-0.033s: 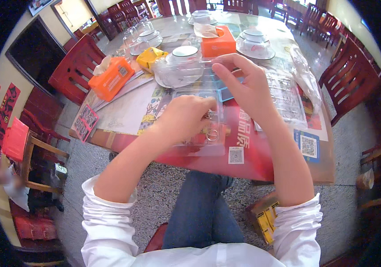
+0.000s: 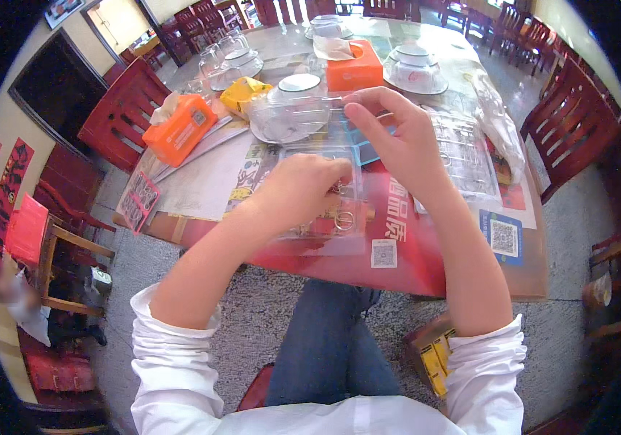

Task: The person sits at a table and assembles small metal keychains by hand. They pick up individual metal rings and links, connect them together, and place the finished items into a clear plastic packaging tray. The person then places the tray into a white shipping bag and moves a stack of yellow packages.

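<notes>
A clear plastic clamshell tray point(image 2: 317, 245) lies at the table's near edge. Small metal pieces sit in it, among them a ring point(image 2: 344, 220). My left hand point(image 2: 299, 187) reaches over the tray, its fingertips closed around a small metal piece, mostly hidden. Above it, my right hand point(image 2: 397, 134) pinches the edge of the raised clear lid point(image 2: 336, 123) between thumb and fingers. Beside my right forearm lies another clear plastic pack point(image 2: 462, 156) with rows of metal pieces. Blue-edged cards point(image 2: 365, 152) show below my right hand.
Beyond the lid stand wrapped bowls point(image 2: 299, 85), a yellow packet point(image 2: 243, 94) and an orange tissue box point(image 2: 355, 69). A second orange tissue box point(image 2: 180, 130) is at the left. Further wrapped dishes point(image 2: 415, 76) and a crumpled plastic bag point(image 2: 497, 123) occupy the right side.
</notes>
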A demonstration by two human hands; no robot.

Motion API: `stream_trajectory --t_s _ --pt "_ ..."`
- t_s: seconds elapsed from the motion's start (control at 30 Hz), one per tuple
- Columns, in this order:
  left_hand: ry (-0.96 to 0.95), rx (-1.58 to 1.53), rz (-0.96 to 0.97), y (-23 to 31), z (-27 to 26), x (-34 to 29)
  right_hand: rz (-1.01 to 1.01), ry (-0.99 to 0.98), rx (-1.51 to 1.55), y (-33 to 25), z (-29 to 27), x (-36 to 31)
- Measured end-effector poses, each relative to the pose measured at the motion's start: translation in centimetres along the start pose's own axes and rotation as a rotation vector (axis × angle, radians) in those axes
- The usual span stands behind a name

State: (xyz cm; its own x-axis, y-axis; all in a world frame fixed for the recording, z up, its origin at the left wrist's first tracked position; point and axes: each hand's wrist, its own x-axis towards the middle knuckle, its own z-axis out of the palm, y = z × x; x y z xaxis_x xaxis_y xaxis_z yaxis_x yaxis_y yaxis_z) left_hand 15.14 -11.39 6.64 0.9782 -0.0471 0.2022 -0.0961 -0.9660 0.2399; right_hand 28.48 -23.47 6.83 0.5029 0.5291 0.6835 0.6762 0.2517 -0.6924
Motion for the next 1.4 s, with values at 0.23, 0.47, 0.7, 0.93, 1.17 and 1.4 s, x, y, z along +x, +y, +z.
stream_trajectory --t_s 0.23,0.47,0.7,0.93,1.17,1.4 --pt "-0.108 -0.113 0.118 -1.3 -0.2 1.4 -0.063 -0.035 0.012 0.8 -0.3 -0.6" --pt "-0.267 -0.136 -0.094 -0.6 -0.9 2.6 -0.068 -0.043 -0.01 0.6 -0.6 -0.6" --pt "-0.061 -0.195 -0.127 -1.8 -2.6 -0.9 -0.058 -0.03 -0.053 0.2 -0.5 -0.8" --pt "0.03 -0.313 -0.594 -8.2 -3.4 -8.7 -0.004 -0.061 -0.069 -1.0 -0.2 -1.1" --pt "-0.052 -0.303 -0.5 -8.7 -1.7 -8.2 0.049 -0.094 -0.068 -1.3 -0.6 -1.2" --pt "-0.097 -0.569 -0.65 -9.6 -1.4 -8.0 0.014 -0.095 -0.068 -1.3 -0.5 -1.3"
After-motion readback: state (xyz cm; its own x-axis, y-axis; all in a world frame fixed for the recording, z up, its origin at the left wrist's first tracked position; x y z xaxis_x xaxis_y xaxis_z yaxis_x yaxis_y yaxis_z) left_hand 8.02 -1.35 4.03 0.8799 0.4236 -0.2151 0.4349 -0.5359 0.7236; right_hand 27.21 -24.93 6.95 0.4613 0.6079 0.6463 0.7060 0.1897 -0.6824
